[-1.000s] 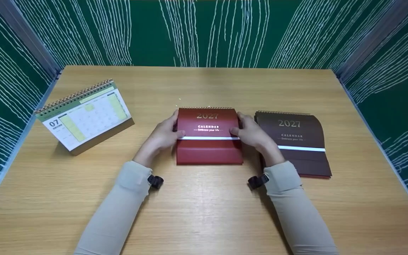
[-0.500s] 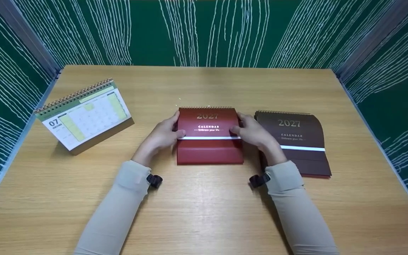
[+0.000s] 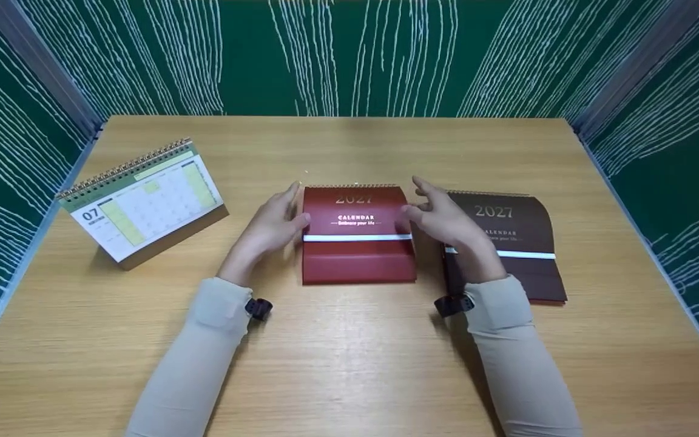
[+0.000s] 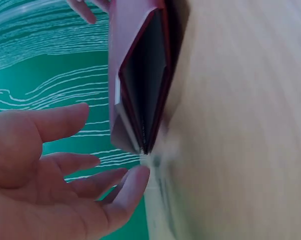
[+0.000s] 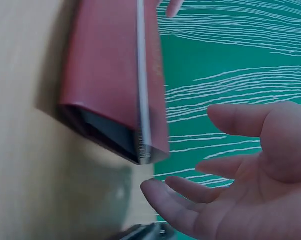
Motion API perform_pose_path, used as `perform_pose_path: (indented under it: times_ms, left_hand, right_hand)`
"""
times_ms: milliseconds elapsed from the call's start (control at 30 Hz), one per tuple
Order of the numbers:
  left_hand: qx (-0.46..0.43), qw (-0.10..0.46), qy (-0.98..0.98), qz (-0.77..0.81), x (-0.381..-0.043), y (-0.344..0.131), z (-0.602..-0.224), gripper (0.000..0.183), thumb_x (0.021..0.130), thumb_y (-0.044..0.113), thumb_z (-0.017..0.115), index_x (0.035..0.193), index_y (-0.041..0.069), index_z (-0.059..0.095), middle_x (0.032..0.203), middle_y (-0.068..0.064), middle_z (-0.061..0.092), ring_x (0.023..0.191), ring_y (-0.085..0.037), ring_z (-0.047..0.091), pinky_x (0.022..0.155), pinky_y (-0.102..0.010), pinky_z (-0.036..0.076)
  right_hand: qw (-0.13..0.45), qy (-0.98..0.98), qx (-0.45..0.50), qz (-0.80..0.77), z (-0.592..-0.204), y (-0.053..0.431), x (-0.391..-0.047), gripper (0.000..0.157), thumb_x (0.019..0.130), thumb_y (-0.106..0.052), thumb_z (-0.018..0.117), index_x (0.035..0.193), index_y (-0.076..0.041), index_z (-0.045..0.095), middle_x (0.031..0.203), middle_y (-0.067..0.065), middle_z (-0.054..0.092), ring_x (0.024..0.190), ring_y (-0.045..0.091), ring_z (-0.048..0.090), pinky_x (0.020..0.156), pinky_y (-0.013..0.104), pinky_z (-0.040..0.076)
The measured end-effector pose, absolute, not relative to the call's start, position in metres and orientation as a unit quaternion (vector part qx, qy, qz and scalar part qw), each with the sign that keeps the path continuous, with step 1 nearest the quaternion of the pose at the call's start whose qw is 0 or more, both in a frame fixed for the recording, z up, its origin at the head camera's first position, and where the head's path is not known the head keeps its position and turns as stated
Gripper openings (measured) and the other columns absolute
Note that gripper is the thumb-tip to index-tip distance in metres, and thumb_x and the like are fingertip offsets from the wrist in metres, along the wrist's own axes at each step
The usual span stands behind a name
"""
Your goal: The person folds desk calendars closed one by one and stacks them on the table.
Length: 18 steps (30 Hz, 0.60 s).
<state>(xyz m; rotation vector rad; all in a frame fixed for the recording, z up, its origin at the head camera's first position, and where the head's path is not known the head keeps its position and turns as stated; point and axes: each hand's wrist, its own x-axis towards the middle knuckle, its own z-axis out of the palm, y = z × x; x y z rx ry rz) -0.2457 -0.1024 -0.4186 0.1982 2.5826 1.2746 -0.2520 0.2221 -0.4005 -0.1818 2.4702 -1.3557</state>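
Observation:
A red desk calendar (image 3: 358,264) marked 2027, with a white band across it, stands in the middle of the table. My left hand (image 3: 269,223) is beside its left side, fingers spread and thumb near the edge. On the other side my right hand (image 3: 446,217) is spread likewise, overlapping a dark brown 2027 calendar (image 3: 534,273) in the head view. Both wrist views show a gap between the fingers and the red calendar (image 4: 133,30), whose folded stand is hollow at the end. Neither hand holds anything.
At the left of the wooden table (image 3: 349,364) a spiral-bound calendar (image 3: 149,200) stands at an angle, its 07 page showing. Green walls (image 3: 252,54) with white streaks enclose the back and sides. Tiny white specks lie behind the red calendar.
Both hands have let go of the red calendar and moved apart, the left one leftward and the right one rightward. The red calendar stays in place.

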Motion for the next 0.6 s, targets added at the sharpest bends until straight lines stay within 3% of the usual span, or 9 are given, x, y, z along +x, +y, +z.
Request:
perform_pose_path:
  times_ms: [367, 600]
  left_hand:
    - [0.068, 0.048, 0.924, 0.373, -0.246, -0.101, -0.399, 0.074, 0.11, 0.033, 0.057, 0.171, 0.015, 0.019, 0.177, -0.016, 0.013, 0.162, -0.042, 0.008, 0.13, -0.062, 0.008]
    - [0.096, 0.033, 0.944, 0.313, -0.245, -0.091, -0.391, 0.073, 0.111, 0.04, 0.051, 0.172, 0.016, 0.017, 0.178, -0.015, 0.01, 0.163, -0.039, 0.007, 0.13, -0.06, 0.003]
  right_hand:
    - [0.058, 0.929, -0.117, -0.346, -0.373, 0.228, -0.248, 0.078, 0.108, -0.032, 0.06, 0.171, -0.013, 0.019, 0.172, 0.026, 0.018, 0.148, 0.05, 0.04, 0.122, 0.065, 0.032]
    - [0.037, 0.951, -0.137, -0.276, -0.368, 0.215, -0.252, 0.077, 0.109, -0.041, 0.056, 0.172, -0.018, 0.018, 0.176, 0.017, 0.014, 0.16, 0.043, 0.019, 0.125, 0.065, 0.025]
